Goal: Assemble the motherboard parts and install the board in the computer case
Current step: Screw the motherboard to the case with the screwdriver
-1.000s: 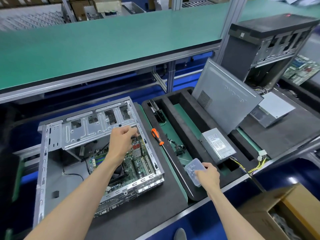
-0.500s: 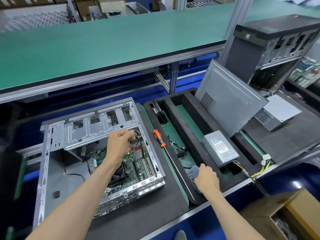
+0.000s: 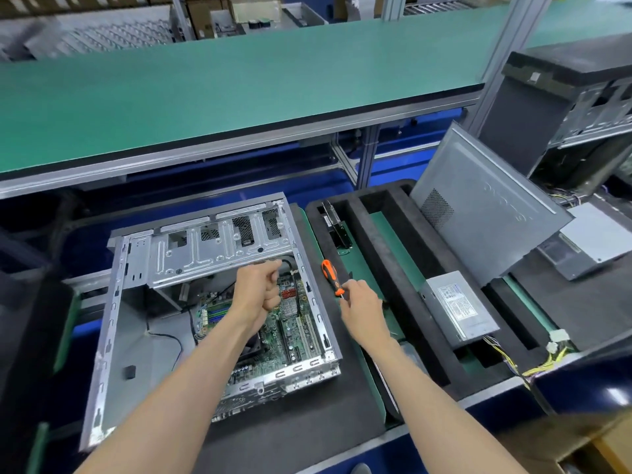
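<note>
An open metal computer case [image 3: 113, 302] lies on the black mat with the green motherboard [image 3: 301, 330] inside it. My left hand [image 3: 260, 292] hovers over the board's far end with fingers curled into a fist; whatever it may hold is hidden. An orange-handled screwdriver [image 3: 330, 273] lies just right of the case, on the edge of the black foam tray [image 3: 386, 241]. My right hand [image 3: 362, 302] pinches the screwdriver at the near end of its handle, where the shaft begins.
A grey power supply [image 3: 458, 309] with loose cables sits in the tray's right slot. The case's side panel [image 3: 478, 206] leans behind it. A second computer case [image 3: 564, 107] stands at the far right. A cardboard box [image 3: 581, 446] is below right.
My right hand put down the clear plastic box and moved up and left to the screwdriver. My left hand stayed over the board and curled tighter.
</note>
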A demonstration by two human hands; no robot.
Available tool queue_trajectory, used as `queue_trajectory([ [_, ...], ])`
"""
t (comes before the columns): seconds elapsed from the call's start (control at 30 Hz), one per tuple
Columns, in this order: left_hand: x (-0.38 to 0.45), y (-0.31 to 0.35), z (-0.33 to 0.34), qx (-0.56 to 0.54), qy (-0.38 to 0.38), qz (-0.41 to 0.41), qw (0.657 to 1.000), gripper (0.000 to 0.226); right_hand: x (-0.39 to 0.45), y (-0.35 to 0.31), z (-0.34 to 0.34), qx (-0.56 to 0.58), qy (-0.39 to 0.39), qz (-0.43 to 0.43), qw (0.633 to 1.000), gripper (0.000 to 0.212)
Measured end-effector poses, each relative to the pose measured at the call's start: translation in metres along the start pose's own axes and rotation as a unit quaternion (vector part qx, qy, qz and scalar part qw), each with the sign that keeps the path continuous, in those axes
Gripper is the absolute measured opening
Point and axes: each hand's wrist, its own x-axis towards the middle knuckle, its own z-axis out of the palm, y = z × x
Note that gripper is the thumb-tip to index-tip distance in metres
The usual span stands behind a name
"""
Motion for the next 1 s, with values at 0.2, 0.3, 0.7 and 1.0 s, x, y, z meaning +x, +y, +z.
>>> queue_trajectory([
  [0.2,0.004,-0.004,0.003,-0.083,-0.004,-0.037,0.996,0.051,0.032,-0.003,0.012,-0.049,-0.035,0.020,0.998,0.025],
  [0.3,0.006,-0.008,-0.001,-0.104,0.007,-0.053,0.993,0.048,0.044,-0.003,0.021,-0.060,-0.055,0.033,0.996,0.027],
  [0.7,0.006,-0.017,-0.004,-0.192,0.034,-0.078,0.978,0.045,0.076,-0.012,0.021,-0.071,-0.079,0.049,0.993,0.019],
  [1.0,-0.004,0.011,-0.016,-0.486,-0.033,-0.129,0.864,0.041,0.070,-0.100,-0.086,-0.032,0.009,-0.095,0.995,0.015],
])
